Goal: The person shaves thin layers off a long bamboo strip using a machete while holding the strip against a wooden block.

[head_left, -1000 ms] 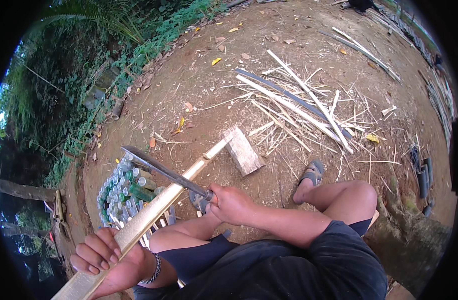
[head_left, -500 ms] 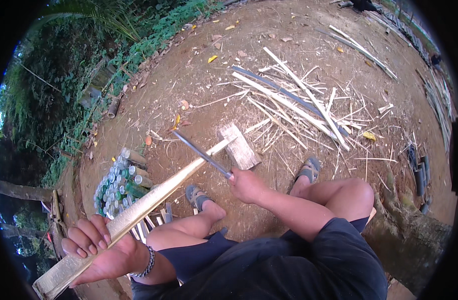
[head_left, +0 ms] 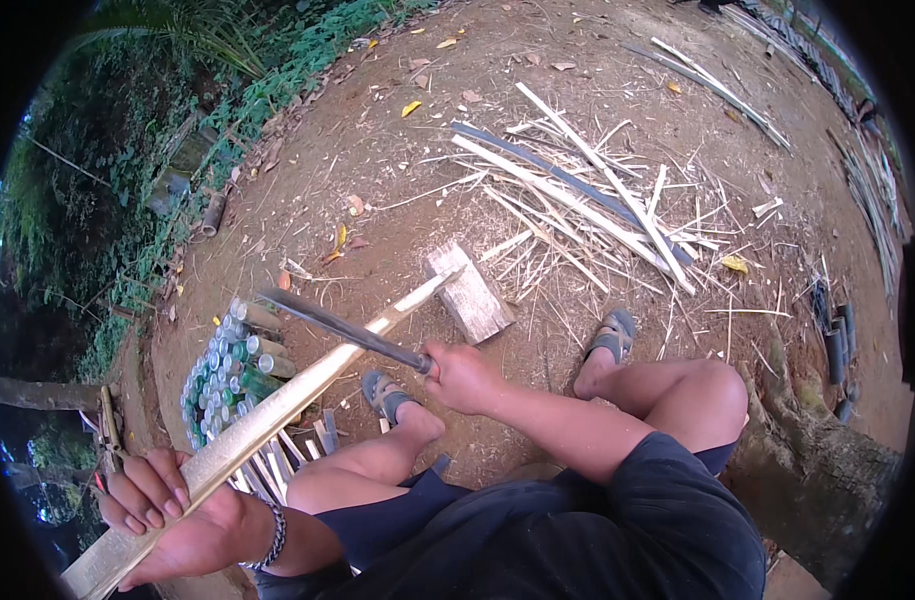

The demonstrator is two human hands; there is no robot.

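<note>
On a wooden block [head_left: 481, 308], probably for support, rests the far end of a bamboo strip [head_left: 288, 398], whose near part the left hand [head_left: 210, 530] clamps in its grip, while the right hand [head_left: 467, 379] has its grip tight on a long-bladed knife [head_left: 346, 329] crossing it.

Outdoor yard: bare earth [head_left: 398, 225], foliage [head_left: 298, 60], scattered strips [head_left: 573, 183]

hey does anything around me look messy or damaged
Yes: beyond and right of the wooden block, loose wood strips lie criss-crossed in a messy heap. The knife in your right hand shows no obvious damage.
</note>
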